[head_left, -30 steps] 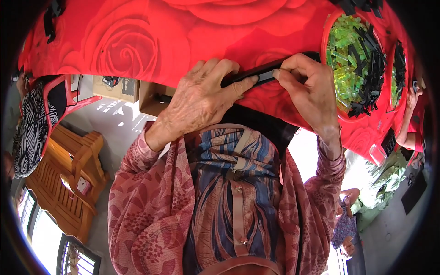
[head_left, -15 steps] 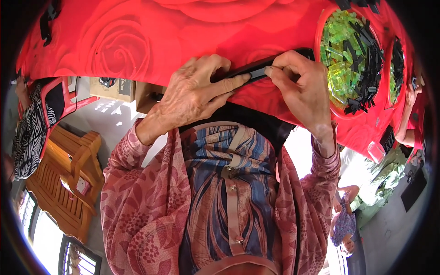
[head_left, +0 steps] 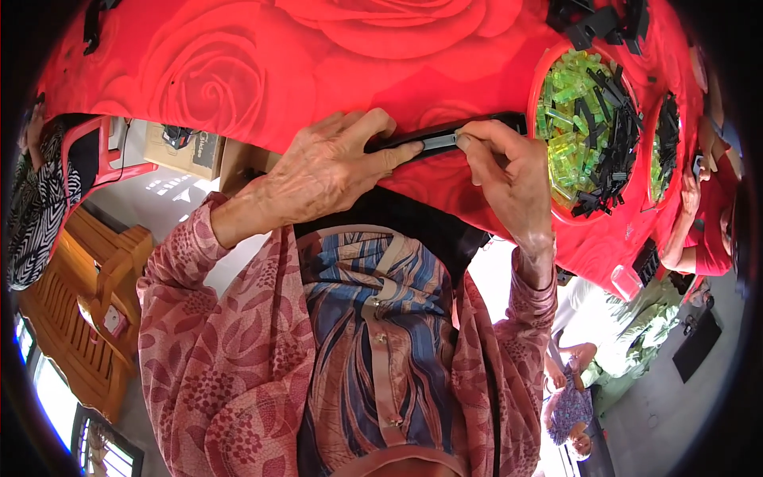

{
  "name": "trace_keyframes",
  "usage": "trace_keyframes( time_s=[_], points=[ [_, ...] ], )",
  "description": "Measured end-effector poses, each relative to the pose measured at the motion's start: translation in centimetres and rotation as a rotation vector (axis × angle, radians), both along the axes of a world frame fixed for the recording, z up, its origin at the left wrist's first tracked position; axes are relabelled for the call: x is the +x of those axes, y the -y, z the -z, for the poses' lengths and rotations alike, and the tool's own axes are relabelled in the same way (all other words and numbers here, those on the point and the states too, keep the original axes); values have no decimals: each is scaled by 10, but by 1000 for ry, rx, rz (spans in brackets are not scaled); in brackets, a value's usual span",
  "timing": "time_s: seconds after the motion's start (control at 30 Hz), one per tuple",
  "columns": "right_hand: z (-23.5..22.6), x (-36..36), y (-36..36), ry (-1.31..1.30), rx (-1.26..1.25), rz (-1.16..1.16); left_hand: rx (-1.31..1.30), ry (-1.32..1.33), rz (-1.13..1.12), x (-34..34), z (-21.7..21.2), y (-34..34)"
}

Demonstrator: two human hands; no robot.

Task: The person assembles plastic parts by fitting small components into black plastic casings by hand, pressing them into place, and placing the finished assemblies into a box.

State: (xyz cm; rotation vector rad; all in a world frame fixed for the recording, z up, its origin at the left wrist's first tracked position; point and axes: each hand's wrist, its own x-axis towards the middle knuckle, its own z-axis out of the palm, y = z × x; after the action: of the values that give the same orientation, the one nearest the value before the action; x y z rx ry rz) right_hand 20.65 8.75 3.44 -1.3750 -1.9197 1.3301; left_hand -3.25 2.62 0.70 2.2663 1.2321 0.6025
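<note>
My left hand (head_left: 330,167) grips the left end of a long, narrow black plastic piece (head_left: 453,128) above the table's near edge. Its index finger is stretched along the piece. A small grey strip (head_left: 439,142) lies in the middle of the black piece, between my fingertips. At the strip's right end, my right hand (head_left: 513,175) presses with thumb and curled fingers, closed on the black piece. The piece's right tip shows beyond my right knuckles; its left end is hidden under my left hand.
A red-rimmed basket of yellow-green clear pieces (head_left: 560,171) and black pieces (head_left: 620,163) stands right of my right hand. More black parts (head_left: 600,28) lie beyond it. A red rose-patterned cloth (head_left: 214,79) covers the table. Another person's hand (head_left: 691,191) shows at far right.
The view has shifted, so the table and basket sit differently in it. My hands keep hold of the black piece, and more of the grey strip shows between my fingertips.
</note>
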Motion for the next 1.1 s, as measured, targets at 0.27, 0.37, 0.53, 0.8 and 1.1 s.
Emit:
trace_keyframes(
  time_s=[0.27, 0.37, 0.53, 0.8, 1.1],
  points=[
    [-3, -11, 7, 213, 162, 81, 60, 83, -150, 8, 11, 8],
    [-7, -12, 5, 238, 136, 76, 62, 79, -164, 9, 12, 8],
    [-3, -13, 8, 76, -36, 166, 61, 100, -180, 10, 15, 11],
    [-13, -10, 4, 40, -146, 125, 150, 204, -202, 7, 27, 14],
    [-18, -8, 0, 149, -92, 25, 148, 237, -183, 5, 30, 14]
  ],
)
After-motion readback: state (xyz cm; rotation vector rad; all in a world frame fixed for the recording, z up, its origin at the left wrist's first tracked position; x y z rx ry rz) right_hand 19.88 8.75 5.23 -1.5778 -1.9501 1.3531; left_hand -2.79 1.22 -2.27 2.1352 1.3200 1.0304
